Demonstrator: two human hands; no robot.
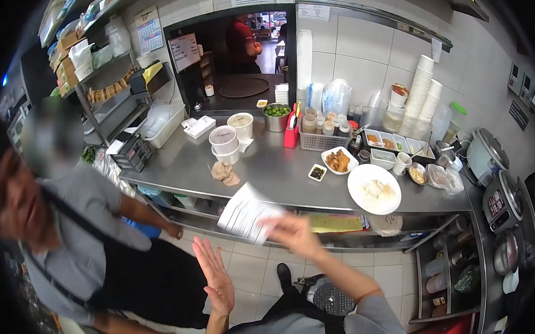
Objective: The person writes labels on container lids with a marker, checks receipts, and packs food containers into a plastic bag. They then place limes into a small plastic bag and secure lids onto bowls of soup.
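My right hand (293, 232) pinches a printed paper slip (245, 215) by its right edge, held up in front of the counter's near edge. Below and left of the slip, my left hand (215, 278) is raised with its fingers stretched out and nothing in it. On the counter just beyond the slip lies a crumpled brown napkin (225, 173). To the right stand a white plate of rice (374, 189), a white bowl of fried food (339, 162) and a small dish of dark sauce (317, 173).
A co-worker (85, 236) in a grey shirt and black apron stands close on my left. Lidded tubs (224, 140), a pot of green limes (276, 116) and a sauce basket (325, 141) stand along the steel counter (267, 179). Rice cookers (504, 195) are at the right.
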